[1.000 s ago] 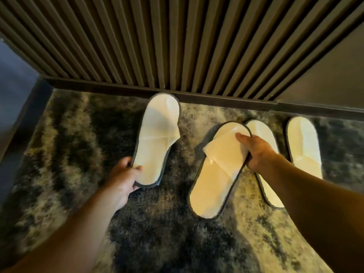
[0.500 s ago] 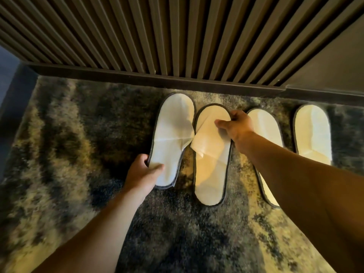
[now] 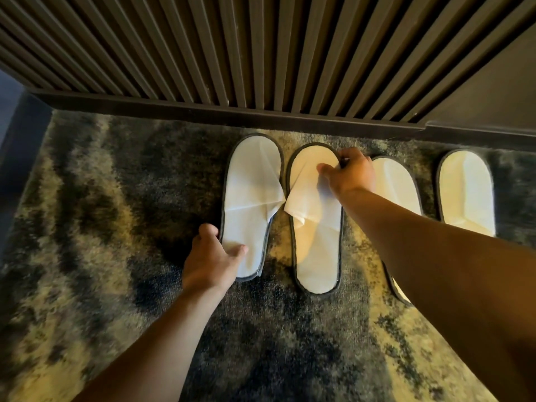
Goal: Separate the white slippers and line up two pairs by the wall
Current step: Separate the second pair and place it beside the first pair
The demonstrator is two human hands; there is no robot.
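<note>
Slatted wall point(image 3: 261, 53): dark vertical slats across the top of the view, ending in a dark baseboard point(image 3: 232, 110) that bounds the far edge of the floor.
Carpet point(image 3: 95, 216): mottled dark and tan pile; wide bare stretch left of the slippers and a broad bare band in front of them; a dark border strip closes the far left.
Far-right slipper point(image 3: 465, 187): flat, toe toward the baseboard, well apart from its neighbour.
Third slipper point(image 3: 396, 184): flat, toe toward the baseboard; the right forearm crosses over its heel half.
Second slipper point(image 3: 314, 248): just beside the leftmost one, their loose upper flaps meeting in the narrow gap; toe close to the baseboard, not touching.
Leftmost slipper point(image 3: 249, 204): heel sits slightly farther from the camera than its neighbour's.
Right hand point(image 3: 352, 175): fingers pinch the toe rim and flap of the second slipper.
Left hand point(image 3: 210, 261): thumb on top, gripping the heel edge of the leftmost slipper.
Change: since a second ago the two left slippers, then splayed apart and angled, stand parallel and closer to the wall.
</note>
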